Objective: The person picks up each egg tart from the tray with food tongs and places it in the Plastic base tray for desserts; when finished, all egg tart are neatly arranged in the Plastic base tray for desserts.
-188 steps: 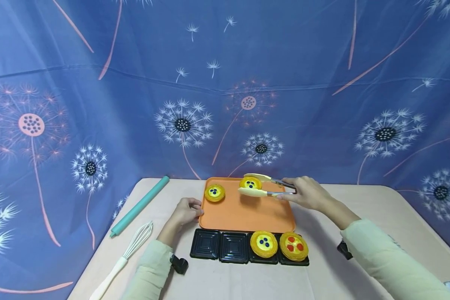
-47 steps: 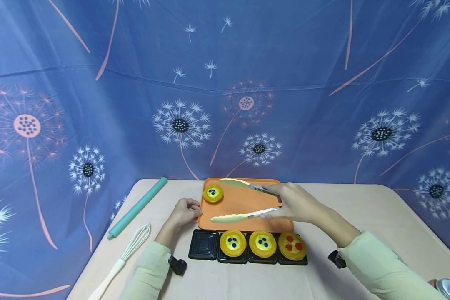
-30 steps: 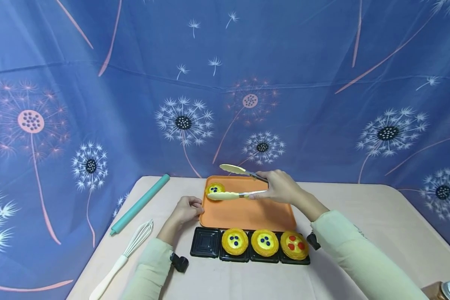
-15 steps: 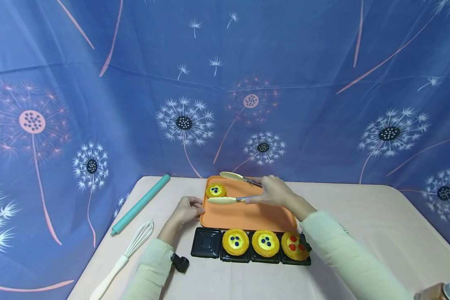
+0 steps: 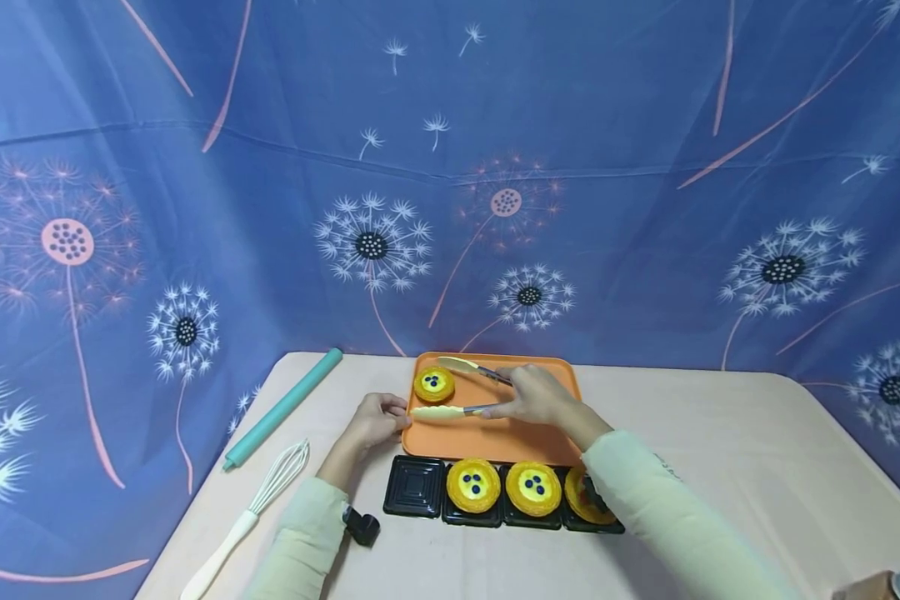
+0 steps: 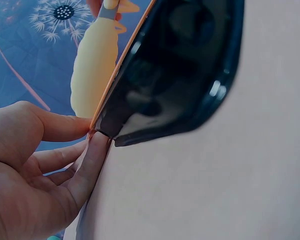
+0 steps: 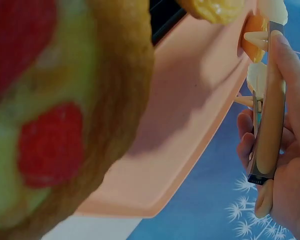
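My left hand (image 5: 375, 421) pinches the left rim of an orange tray (image 5: 495, 442) between thumb and fingers, as the left wrist view shows up close. In my right hand (image 5: 536, 396) is a pair of tongs (image 5: 438, 412) with cream scalloped tips, held spread. The tips lie on the far and near sides of a blueberry-topped egg tart (image 5: 434, 384) at the tray's left end, with gaps beside it. The right wrist view shows the tongs' handle (image 7: 272, 115) in my fingers and a large red-topped tart (image 7: 115, 90) close to the lens.
Before the tray runs a row of black plastic bases. The leftmost base (image 5: 414, 487) is bare; two blueberry tarts (image 5: 473, 485) and one tart (image 5: 579, 496) partly hidden by my right wrist sit on the others. A whisk (image 5: 255, 500), teal rolling pin (image 5: 283, 410) and jar (image 5: 881, 586) lie around.
A blueberry tart held in the tongs over the tray earlier now sits on the second base. The tongs have since moved back and down to either side of the last tart on the tray.
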Action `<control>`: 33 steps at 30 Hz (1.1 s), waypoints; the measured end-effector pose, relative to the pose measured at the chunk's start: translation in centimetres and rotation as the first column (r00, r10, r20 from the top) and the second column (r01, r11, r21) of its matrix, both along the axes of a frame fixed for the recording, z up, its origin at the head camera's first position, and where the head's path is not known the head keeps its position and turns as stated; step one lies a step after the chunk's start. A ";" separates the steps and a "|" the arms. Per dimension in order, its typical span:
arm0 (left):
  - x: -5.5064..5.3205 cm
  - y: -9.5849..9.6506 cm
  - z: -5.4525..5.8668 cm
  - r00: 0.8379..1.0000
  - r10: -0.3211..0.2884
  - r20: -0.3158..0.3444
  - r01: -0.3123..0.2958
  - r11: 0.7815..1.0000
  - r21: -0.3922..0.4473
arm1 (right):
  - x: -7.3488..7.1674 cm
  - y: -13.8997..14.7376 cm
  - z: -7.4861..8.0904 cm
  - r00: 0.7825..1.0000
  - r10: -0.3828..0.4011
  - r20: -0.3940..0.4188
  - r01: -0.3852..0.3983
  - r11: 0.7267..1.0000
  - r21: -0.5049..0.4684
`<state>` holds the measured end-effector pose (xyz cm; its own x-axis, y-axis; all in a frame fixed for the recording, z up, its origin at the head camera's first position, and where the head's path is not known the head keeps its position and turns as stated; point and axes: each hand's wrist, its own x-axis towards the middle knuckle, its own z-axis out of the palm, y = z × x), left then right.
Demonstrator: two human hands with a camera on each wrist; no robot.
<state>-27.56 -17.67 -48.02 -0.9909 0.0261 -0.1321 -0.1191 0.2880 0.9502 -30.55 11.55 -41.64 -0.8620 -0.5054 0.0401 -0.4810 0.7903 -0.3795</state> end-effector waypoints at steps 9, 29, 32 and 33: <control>0.0 -0.1 -0.2 1.000 -0.020 0.009 0.020 0.999 0.043 | -0.5 -0.5 -0.7 1.000 0.020 -0.004 -0.020 1.000 -0.013; 0.0 0.0 0.0 1.000 0.007 0.022 -0.008 1.000 0.028 | -0.6 -0.5 0.2 0.999 0.022 -0.038 -0.024 0.998 -0.053; -0.1 0.0 0.0 1.000 0.002 0.020 -0.002 1.000 0.031 | -0.6 -0.5 0.6 0.998 0.027 -0.054 -0.029 0.998 -0.055; -0.1 0.0 0.0 1.000 0.000 0.017 0.000 0.999 0.032 | -0.6 -0.4 0.7 0.998 0.032 -0.058 -0.036 0.998 -0.055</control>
